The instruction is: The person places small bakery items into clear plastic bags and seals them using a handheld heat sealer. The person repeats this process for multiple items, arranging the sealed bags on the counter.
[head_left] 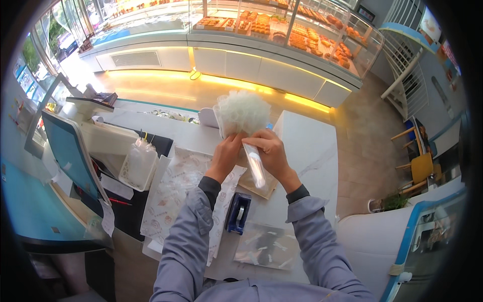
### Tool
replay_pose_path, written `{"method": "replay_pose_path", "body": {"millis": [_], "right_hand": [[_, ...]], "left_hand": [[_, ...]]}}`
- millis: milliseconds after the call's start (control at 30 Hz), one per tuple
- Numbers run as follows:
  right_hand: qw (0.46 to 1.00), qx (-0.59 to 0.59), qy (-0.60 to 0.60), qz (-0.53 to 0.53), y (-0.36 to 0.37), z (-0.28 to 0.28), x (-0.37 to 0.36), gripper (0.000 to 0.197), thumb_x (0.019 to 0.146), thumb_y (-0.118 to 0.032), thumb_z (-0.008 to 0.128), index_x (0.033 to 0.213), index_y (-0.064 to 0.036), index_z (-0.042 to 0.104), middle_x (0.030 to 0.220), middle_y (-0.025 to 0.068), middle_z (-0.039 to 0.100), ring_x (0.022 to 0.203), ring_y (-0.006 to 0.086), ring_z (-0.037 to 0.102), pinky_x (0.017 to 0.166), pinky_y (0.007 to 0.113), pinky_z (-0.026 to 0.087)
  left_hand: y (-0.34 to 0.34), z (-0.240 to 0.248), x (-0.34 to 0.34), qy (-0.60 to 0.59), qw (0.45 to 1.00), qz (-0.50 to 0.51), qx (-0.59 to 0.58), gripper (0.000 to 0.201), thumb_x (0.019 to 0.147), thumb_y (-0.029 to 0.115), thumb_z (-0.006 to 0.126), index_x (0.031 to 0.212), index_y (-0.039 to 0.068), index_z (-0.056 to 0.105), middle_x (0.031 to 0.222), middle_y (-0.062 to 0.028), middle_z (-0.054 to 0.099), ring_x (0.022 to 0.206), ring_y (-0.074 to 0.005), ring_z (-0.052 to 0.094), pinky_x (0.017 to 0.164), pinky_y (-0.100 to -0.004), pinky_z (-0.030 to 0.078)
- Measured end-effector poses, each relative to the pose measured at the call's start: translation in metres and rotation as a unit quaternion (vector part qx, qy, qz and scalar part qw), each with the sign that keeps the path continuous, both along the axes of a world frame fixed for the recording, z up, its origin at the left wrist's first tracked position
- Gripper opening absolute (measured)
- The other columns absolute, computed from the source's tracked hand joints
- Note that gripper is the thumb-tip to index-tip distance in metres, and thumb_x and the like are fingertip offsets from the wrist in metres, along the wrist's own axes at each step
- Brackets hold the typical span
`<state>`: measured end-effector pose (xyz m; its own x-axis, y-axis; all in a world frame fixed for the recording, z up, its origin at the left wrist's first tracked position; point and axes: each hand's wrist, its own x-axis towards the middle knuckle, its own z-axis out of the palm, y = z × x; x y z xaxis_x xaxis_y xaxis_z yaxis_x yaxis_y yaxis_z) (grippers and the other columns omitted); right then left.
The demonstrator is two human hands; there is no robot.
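Note:
Both hands are together over the counter, in front of a white, translucent, ruffled bundle. My left hand has its fingers closed at the bundle's lower edge, pinching it. In my right hand is a slim clear plastic sleeve, pointing down toward me; what is inside it is hard to make out. The right fingertips also meet the base of the bundle beside the left ones. Beneath the hands lies a flat brown paper bag, partly covered by the sleeve. A dark blue tape dispenser stands between my forearms.
Printed wrapping paper is stacked left of the dispenser. Clear plastic bags lie near my body. Farther left are a white basket of plastic bags and a monitor. Beyond the counter runs a lit pastry case.

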<state>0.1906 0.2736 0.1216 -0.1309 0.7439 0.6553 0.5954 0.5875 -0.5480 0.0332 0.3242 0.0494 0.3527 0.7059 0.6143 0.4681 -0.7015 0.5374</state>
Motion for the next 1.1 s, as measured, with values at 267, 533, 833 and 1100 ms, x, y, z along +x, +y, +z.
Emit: {"method": "replay_pose_path", "body": {"millis": [267, 533, 833, 1100], "right_hand": [[0.998, 0.003, 0.066, -0.007, 0.016, -0.025, 0.004, 0.016, 0.080, -0.008, 0.062, 0.088, -0.0087, 0.077, 0.086, 0.0128, 0.068, 0.079, 0.0317, 0.066, 0.068, 0.039, 0.052], [0.993, -0.046, 0.076, -0.076, 0.031, -0.045, -0.004, 0.013, 0.071, -0.007, 0.069, 0.082, -0.0082, 0.076, 0.084, 0.0139, 0.068, 0.083, 0.0356, 0.067, 0.075, 0.042, 0.053], [0.981, -0.055, 0.079, -0.169, 0.054, -0.088, -0.019, 0.005, 0.064, -0.011, 0.071, 0.069, -0.0088, 0.071, 0.081, 0.0143, 0.067, 0.079, 0.0368, 0.066, 0.069, 0.045, 0.053], [0.971, -0.034, 0.022, -0.236, 0.079, -0.097, -0.043, 0.003, 0.063, -0.011, 0.072, 0.066, -0.0121, 0.072, 0.080, 0.0154, 0.071, 0.078, 0.0379, 0.069, 0.070, 0.043, 0.057]], "left_hand": [[0.015, -0.008, -0.010, 0.037, 0.997, -0.067, 0.000, 0.027, 0.079, 0.013, 0.069, 0.104, 0.002, 0.067, 0.087, -0.0206, 0.069, 0.078, -0.0397, 0.068, 0.066, -0.0461, 0.053], [0.014, 0.001, -0.005, 0.033, 0.999, -0.017, 0.038, 0.018, 0.092, 0.016, 0.069, 0.096, -0.001, 0.071, 0.084, -0.0184, 0.072, 0.077, -0.0338, 0.071, 0.068, -0.0403, 0.053], [0.040, -0.020, -0.019, 0.107, 0.994, -0.004, 0.014, 0.019, 0.092, 0.013, 0.069, 0.106, 0.002, 0.073, 0.098, -0.0185, 0.073, 0.086, -0.0333, 0.069, 0.073, -0.0403, 0.053], [0.134, -0.124, -0.076, 0.118, 0.991, 0.022, -0.066, 0.022, 0.093, 0.013, 0.068, 0.113, 0.004, 0.072, 0.101, -0.0168, 0.074, 0.090, -0.0340, 0.072, 0.081, -0.0389, 0.057]]}}
